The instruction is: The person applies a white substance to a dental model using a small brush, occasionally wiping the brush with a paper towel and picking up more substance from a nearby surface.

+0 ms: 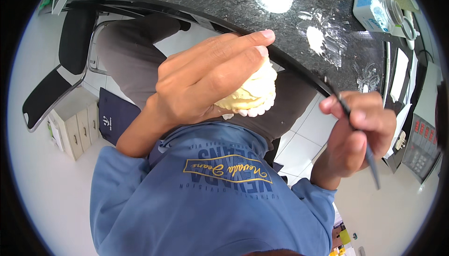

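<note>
My left hand (199, 80) is closed around a pale yellow dental cast (252, 90), held just off the counter's front edge. Its surface looks lumpy, and rounded white tooth-like bumps line the lower side. Fingers and palm cover the cast's left part. To the right, my right hand (358, 132) grips a slim dark hand tool (372, 164) between thumb and fingers. One thin end points up toward the counter, the other slants down past the hand. The tool is apart from the cast.
Beyond my hands lies a dark speckled counter (210, 3) with white powdery smears (322, 40). A white tub with blue print (374, 12) rests at the far right. Black chairs (77, 38) and a drawer cabinet (75, 136) stand at left.
</note>
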`<state>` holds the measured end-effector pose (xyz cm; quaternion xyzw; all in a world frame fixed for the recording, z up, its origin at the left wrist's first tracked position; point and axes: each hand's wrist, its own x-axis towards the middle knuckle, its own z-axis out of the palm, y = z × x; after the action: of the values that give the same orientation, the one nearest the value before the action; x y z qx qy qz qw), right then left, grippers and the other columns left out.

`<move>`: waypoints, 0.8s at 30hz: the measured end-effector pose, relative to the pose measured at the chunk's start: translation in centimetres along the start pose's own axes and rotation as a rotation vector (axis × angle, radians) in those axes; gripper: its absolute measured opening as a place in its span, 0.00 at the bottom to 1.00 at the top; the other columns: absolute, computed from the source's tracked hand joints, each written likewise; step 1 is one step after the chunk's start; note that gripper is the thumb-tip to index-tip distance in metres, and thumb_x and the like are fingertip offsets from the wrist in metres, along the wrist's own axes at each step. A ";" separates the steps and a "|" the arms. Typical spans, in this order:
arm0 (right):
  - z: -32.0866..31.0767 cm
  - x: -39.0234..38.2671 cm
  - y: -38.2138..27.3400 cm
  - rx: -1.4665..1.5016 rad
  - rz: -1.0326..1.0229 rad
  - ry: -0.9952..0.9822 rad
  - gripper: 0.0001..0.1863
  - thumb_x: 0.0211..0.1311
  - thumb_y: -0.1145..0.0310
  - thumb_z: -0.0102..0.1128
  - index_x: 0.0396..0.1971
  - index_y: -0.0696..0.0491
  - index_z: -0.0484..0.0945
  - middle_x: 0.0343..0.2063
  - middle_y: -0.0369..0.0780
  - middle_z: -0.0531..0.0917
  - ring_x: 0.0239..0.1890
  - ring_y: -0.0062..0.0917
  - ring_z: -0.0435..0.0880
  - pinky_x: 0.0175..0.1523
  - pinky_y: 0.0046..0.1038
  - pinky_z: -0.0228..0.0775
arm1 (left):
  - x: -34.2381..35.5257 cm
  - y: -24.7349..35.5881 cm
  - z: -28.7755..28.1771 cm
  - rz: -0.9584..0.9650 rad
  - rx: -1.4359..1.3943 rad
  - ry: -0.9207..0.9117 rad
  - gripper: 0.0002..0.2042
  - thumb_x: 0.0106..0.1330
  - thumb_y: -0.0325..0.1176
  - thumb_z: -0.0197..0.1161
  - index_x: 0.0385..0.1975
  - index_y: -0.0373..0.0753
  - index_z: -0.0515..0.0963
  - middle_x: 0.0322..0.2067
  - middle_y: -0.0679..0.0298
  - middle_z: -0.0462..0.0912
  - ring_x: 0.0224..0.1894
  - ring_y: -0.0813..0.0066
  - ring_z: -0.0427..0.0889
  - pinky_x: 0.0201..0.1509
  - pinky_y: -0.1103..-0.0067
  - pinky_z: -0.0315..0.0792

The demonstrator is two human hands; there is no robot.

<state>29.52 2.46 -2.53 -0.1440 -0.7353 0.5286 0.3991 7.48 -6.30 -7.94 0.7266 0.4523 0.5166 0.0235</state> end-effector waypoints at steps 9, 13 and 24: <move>0.9 -0.6 0.8 0.045 -0.085 -0.125 0.19 0.45 0.82 0.66 0.38 0.60 0.70 0.29 0.45 0.75 0.34 0.36 0.81 0.43 0.35 0.78 | 0.1 0.2 -0.1 0.044 0.135 -0.024 0.24 0.48 0.29 0.71 0.45 0.30 0.70 0.38 0.40 0.80 0.38 0.54 0.84 0.39 0.71 0.79; -0.1 0.8 0.7 -0.035 -0.093 -0.146 0.19 0.41 0.85 0.67 0.36 0.59 0.72 0.29 0.45 0.76 0.30 0.31 0.80 0.36 0.29 0.76 | 0.8 1.3 -0.6 0.016 0.216 -0.058 0.25 0.48 0.29 0.72 0.45 0.30 0.70 0.38 0.42 0.80 0.37 0.54 0.84 0.39 0.72 0.79; 1.4 2.2 1.0 -0.014 -0.171 -0.111 0.14 0.38 0.83 0.67 0.30 0.60 0.77 0.22 0.43 0.78 0.18 0.25 0.77 0.21 0.20 0.67 | 1.4 2.6 -2.4 -0.147 0.376 -0.150 0.26 0.46 0.28 0.72 0.46 0.29 0.72 0.39 0.44 0.80 0.39 0.55 0.83 0.41 0.73 0.79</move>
<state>26.85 3.31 -2.63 -0.0540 -0.7696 0.4947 0.4001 7.35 -7.93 -4.48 0.7195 0.5897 0.3646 -0.0412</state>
